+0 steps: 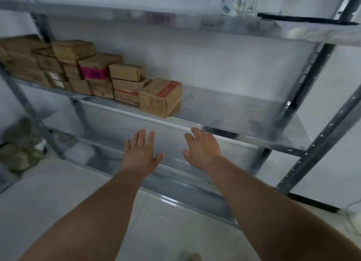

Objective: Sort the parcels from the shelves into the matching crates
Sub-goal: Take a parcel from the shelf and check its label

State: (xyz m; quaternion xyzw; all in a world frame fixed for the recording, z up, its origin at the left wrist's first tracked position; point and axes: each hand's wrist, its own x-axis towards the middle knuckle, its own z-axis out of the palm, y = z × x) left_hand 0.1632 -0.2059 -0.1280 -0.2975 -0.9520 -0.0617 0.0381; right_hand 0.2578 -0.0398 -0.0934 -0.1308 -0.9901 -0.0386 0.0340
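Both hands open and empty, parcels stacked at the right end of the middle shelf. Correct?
One error: the head view shows the parcels stacked at the left end of the middle shelf, not the right. The left hand and right hand are open and empty, as you said.

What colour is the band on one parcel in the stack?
The band is magenta pink, best seen in the head view.

light: soft, dim, bluish; my view hazy throughout. glare: bright strip along near edge of middle shelf. blur: left parcels, top shelf. distortion: right uprights lean and bow.
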